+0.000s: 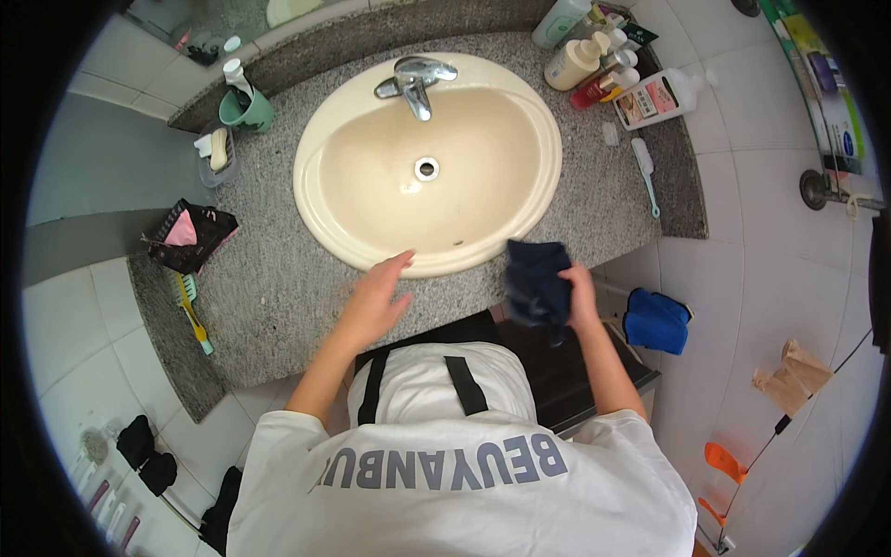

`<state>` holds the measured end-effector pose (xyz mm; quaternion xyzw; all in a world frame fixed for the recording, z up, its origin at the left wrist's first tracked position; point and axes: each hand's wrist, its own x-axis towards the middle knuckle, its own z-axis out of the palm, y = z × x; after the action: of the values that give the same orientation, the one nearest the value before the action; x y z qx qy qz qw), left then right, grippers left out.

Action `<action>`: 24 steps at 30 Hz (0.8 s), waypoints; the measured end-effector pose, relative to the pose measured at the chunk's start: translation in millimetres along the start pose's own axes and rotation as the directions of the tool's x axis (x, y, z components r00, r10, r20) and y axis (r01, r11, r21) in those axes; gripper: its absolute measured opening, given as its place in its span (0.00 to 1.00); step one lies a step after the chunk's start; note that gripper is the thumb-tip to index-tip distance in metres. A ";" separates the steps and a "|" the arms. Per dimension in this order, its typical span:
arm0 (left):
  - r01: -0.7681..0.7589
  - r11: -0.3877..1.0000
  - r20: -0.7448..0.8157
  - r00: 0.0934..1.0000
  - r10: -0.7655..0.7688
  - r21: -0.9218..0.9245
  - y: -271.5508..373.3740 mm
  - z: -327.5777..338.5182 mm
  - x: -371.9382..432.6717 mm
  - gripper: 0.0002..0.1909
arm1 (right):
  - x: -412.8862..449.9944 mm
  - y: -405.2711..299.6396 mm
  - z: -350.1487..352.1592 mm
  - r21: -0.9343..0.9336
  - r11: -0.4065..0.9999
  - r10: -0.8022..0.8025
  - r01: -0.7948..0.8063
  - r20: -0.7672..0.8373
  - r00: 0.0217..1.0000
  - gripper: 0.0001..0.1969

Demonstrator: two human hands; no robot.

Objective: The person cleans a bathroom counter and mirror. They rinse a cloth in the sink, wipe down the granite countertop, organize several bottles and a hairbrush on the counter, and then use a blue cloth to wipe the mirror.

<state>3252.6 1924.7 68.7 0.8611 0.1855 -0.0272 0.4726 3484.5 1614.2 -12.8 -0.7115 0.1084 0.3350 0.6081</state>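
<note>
My right hand (579, 296) grips a bunched dark navy cloth (539, 278) at the counter's front edge, right of the basin. The cloth is slightly blurred, and its lower end hangs past the edge. My left hand (378, 301), holding nothing, hovers at the basin's front rim with its thumb and fingers apart. Between and beyond my hands lies a cream oval washbasin (334, 202) set into a grey speckled stone counter (271, 278). A chrome mixer tap (416, 87) stands at its back, over a round drain (427, 169).
Pump bottles (578, 63) and a white bottle (654, 97) crowd the back right, near a brush (645, 177). At left are a green cup (249, 111), a soap dish (216, 157), a black tissue pack (191, 237) and a yellow-handled brush (189, 310). A blue cloth (656, 320) hangs at right.
</note>
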 end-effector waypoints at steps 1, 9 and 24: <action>-0.110 0.991 -0.048 0.993 0.106 -0.071 13.6 1.9 13.1 0.36 | -24.4 -41.6 43.1 0.153 0.954 0.216 -0.259 0.254 0.943 0.20; 0.044 0.989 -0.020 0.999 -0.047 -0.144 21.6 4.7 89.8 0.17 | 69.6 -85.3 152.7 -0.550 0.416 -0.460 0.724 0.560 0.689 0.19; 0.313 0.950 -0.176 0.934 -0.310 -0.015 -58.5 -21.7 170.0 0.20 | 209.7 -163.6 275.3 -0.080 0.875 -0.311 0.478 0.664 0.680 0.21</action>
<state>3387.6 2020.8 -4.1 0.8229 0.3604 -0.0266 0.4385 3639.2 1964.2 -20.6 -0.6326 -0.3020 0.4247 0.5729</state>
